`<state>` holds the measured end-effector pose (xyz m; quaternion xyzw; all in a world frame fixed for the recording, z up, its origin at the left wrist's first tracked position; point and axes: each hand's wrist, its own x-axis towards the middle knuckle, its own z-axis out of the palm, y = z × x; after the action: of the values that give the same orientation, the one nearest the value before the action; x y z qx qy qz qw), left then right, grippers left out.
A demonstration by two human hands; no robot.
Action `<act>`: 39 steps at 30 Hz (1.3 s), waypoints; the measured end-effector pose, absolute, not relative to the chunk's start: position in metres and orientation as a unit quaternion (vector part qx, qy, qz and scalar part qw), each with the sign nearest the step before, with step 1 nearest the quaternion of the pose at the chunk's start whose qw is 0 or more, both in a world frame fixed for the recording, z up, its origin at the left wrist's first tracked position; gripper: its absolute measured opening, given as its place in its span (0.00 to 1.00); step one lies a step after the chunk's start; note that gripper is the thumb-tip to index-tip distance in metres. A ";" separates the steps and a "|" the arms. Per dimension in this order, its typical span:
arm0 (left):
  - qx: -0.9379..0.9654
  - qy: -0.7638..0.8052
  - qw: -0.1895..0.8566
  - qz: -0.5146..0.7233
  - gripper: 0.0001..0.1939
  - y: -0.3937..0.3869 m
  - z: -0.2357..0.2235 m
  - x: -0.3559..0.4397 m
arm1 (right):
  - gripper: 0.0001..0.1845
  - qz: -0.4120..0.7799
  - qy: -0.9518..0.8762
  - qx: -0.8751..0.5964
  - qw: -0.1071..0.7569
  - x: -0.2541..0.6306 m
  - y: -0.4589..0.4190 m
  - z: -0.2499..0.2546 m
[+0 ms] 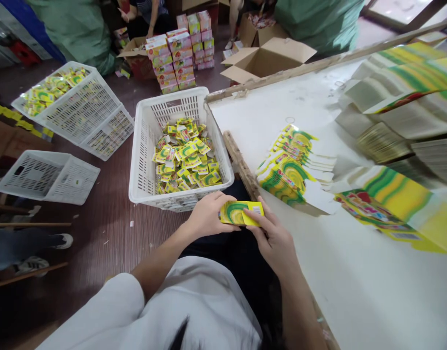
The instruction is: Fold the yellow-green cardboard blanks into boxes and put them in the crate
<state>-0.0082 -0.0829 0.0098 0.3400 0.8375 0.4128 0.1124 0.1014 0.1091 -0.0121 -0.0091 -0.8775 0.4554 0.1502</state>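
Note:
Between my two hands, above my lap, is a small yellow and green cardboard box (235, 214). My left hand (209, 214) grips its left end, the thumb along the top edge. At the other end my right hand (272, 236) holds it, with fingers lying over the yellow flap. Just beyond them stands a white plastic basket (138, 160) holding a heap of similar small yellow boxes (187, 155). On the white table to my right lies a fanned row of yellow and green cartons (285, 170) with white flaps showing.
Stacks of flat cartons (409, 107) cover the table's far right. More white baskets (88, 107) stand on the floor at left. An open cardboard box (263, 63) and piled pink and yellow boxes (172, 58) sit beyond the table. Other people sit at the back; one person's feet (65, 241) show at left.

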 end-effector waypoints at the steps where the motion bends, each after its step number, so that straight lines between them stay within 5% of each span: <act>1: 0.342 0.836 0.116 0.412 0.31 -0.083 0.010 -0.008 | 0.16 0.462 -0.877 0.005 0.134 0.102 0.113 -0.011; 4: 0.367 0.830 0.118 0.403 0.32 -0.081 0.012 -0.007 | 0.16 0.485 -0.870 0.023 0.088 0.104 0.122 -0.007; 9: 0.370 0.834 0.079 0.402 0.29 -0.076 0.018 -0.002 | 0.11 0.544 -0.826 -0.060 0.137 0.099 0.102 -0.005; 13: 0.351 0.863 0.059 0.358 0.29 -0.100 0.018 -0.022 | 0.33 0.604 -0.776 -0.082 0.162 0.087 0.098 0.004; 19: 0.185 0.936 -0.129 0.270 0.49 -0.153 0.011 -0.069 | 0.16 0.406 -0.831 -0.224 0.307 0.060 0.164 0.010; 24: 0.268 0.908 -0.018 0.322 0.30 -0.140 0.003 -0.057 | 0.16 0.293 -0.885 -0.280 0.230 0.032 0.189 -0.014; 29: 0.288 0.872 0.076 0.390 0.24 -0.115 -0.003 -0.038 | 0.19 0.302 -0.874 -0.286 0.249 0.029 0.186 -0.019; 35: 0.268 0.756 0.222 0.555 0.30 -0.090 -0.012 -0.020 | 0.28 0.473 -0.780 -0.264 0.314 0.039 0.160 0.002; 39: 0.173 0.535 0.229 0.794 0.33 -0.062 -0.012 -0.007 | 0.31 0.625 -0.751 -0.125 0.170 0.055 0.101 0.006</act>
<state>-0.0074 -0.0618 -0.0121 0.1735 0.5353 0.7943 0.2290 0.0550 0.1008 0.0062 -0.1250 -0.7513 0.6252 0.1704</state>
